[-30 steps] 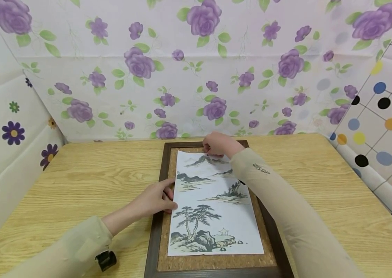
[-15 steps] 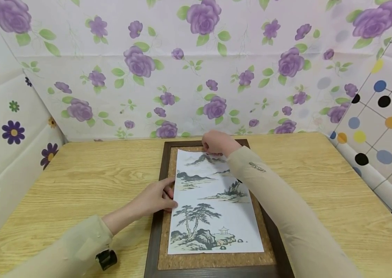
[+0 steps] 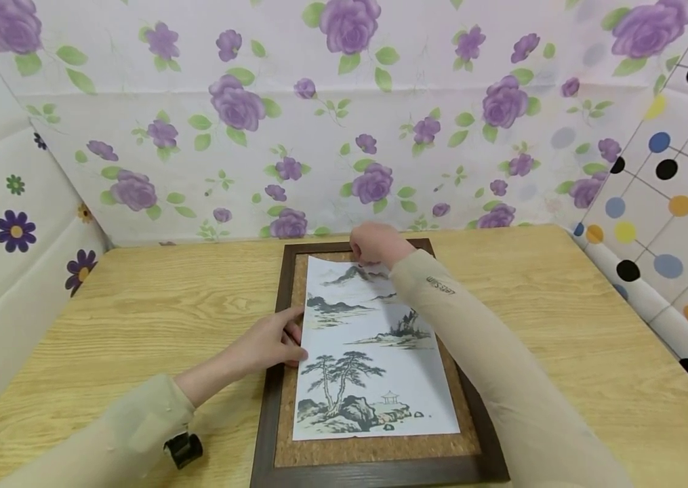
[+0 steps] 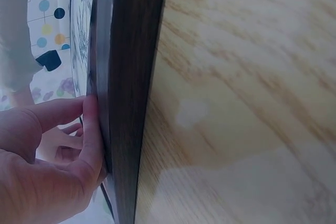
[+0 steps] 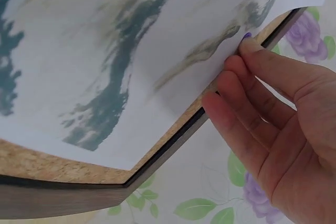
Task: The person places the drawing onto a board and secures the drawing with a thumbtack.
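A sheet of paper [image 3: 380, 379] printed with an ink landscape lies on a cork board [image 3: 319, 453] in a dark brown wooden frame [image 3: 269, 407]. Along the paper's left edge rests my left hand [image 3: 266, 344], thumb and index finger spread and touching the margin, other fingers bent at the frame. My right hand [image 3: 377, 244] is at the paper's top edge. Between its thumb and index finger it pinches a purple pushpin [image 5: 247, 35], mostly hidden by the fingertips. Near this hand the paper [image 5: 152, 77] bulges slightly off the cork.
The frame lies on a light wooden table [image 3: 185, 291]. Floral sheeting [image 3: 313, 122] stands behind the table's far edge, with patterned sheets on both sides. A black band with a small device [image 3: 183, 449] is at the left sleeve.
The view has shifted slightly, so everything sits a little higher and further left. The right hand stays at the paper's top edge; the left hand keeps its place.
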Action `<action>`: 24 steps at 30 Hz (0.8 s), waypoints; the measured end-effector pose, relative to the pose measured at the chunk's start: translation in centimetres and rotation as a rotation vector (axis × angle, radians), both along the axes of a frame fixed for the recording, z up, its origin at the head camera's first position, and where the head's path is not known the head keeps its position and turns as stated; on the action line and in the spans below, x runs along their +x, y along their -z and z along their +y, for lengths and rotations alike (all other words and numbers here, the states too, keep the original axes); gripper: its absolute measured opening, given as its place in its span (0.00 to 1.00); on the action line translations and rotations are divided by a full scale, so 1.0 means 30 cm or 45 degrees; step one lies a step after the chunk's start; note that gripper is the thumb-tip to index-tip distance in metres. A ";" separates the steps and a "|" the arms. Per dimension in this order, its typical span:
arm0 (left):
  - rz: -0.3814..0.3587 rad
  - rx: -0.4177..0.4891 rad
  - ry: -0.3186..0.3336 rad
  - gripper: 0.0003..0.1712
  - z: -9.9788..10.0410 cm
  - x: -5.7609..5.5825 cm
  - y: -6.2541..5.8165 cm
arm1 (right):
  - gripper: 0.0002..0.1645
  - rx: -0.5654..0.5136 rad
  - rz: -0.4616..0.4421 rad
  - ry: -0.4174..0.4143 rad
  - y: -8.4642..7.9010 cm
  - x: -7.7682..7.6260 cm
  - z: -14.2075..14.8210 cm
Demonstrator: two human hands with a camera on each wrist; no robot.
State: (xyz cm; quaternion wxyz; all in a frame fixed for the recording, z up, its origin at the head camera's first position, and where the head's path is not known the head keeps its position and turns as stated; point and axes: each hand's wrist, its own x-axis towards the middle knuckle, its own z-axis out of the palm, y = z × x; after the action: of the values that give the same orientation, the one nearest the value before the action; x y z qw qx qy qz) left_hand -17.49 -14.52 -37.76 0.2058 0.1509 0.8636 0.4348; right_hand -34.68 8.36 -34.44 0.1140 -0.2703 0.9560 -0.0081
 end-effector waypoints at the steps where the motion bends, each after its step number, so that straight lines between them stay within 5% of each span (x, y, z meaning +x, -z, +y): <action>1: -0.004 0.001 -0.002 0.47 -0.002 0.000 0.001 | 0.10 -0.024 -0.024 0.015 0.003 -0.003 0.002; 8: -0.017 0.012 -0.012 0.47 -0.015 0.004 0.011 | 0.07 -0.160 -0.140 0.053 0.038 -0.032 0.023; 17: -0.011 0.009 0.015 0.50 -0.013 -0.009 0.010 | 0.07 -0.142 -0.020 0.016 0.061 -0.013 0.036; 24: 0.232 -0.134 0.147 0.46 -0.027 -0.034 -0.030 | 0.06 -0.405 0.004 0.140 0.085 0.062 0.089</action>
State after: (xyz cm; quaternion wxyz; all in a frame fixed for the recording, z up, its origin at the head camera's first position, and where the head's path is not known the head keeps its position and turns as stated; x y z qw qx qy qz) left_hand -18.51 -15.35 -36.85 0.1588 0.2282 0.8902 0.3608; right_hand -32.81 11.02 -37.00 0.0678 -0.2321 0.9562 -0.1652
